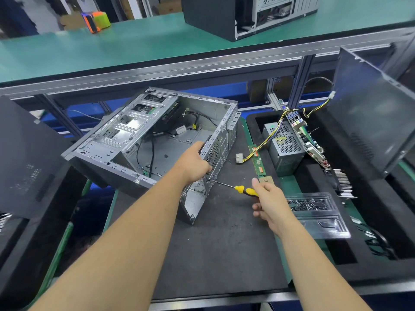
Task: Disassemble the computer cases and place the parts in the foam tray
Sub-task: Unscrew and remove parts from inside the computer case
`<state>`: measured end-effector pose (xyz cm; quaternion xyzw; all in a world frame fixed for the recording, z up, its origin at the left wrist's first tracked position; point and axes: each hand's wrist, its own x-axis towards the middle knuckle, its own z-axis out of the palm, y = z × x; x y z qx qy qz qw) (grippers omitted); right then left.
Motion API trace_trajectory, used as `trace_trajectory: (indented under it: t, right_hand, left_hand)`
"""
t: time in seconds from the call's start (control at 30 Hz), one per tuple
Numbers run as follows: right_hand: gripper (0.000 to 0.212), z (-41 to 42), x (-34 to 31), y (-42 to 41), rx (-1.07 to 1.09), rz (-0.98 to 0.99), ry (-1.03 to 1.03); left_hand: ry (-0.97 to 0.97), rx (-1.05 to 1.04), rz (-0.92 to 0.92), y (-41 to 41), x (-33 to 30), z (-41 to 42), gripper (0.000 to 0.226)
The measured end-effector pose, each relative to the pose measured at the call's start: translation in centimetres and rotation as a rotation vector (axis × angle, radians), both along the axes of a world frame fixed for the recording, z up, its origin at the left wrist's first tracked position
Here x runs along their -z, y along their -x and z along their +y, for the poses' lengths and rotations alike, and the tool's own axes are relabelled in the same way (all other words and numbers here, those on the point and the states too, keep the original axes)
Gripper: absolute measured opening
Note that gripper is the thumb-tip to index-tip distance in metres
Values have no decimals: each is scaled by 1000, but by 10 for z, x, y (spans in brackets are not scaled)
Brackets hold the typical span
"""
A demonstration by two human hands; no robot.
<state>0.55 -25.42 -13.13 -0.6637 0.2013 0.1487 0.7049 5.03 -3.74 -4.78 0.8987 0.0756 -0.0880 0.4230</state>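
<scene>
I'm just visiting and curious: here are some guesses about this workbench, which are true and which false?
1. The right hand holds a yellow-handled screwdriver. True.
2. The left hand rests flat on the mat. False: it grips the rear edge of the open computer case.
3. A power supply sits in the foam tray. True.
4. The clear plastic tray holds batteries. False: it holds small dark screws.
</scene>
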Motion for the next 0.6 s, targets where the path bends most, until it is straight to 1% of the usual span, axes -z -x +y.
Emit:
trace_trajectory:
  t: [0.03, 0.1, 0.17, 0.3, 0.43, 0.5, 0.57, 0.6]
  right_hand:
    - [35, -1, 2, 0, -9, 41, 12]
    - [38, -3, 6, 2, -23, 44, 28]
    - [30, -3, 10, 2, -17, -25, 25]
    - [3, -3, 11, 0, 15, -148, 60]
    - [22, -6, 12, 1, -14, -150, -70]
    - [21, -5, 10, 3, -15, -144, -111]
    - [14, -3, 7, 3, -10, -93, -104]
    - [19, -3, 8, 3, -25, -54, -72]
  left_hand:
    - [-2, 2, -1, 0, 0, 0, 58]
    - [-2, 2, -2, 0, 0, 0, 59]
    - [2, 1, -1, 0, 1, 1, 58]
    - [-2, 2, 1, -1, 1, 0, 55]
    - [0, -3, -3, -1, 3, 1, 53]
    - [3, -2, -4, -2, 3, 1, 53]
    - [9, -3, -4, -2, 3, 1, 55]
    - [11, -3, -3, -2, 3, 1, 56]
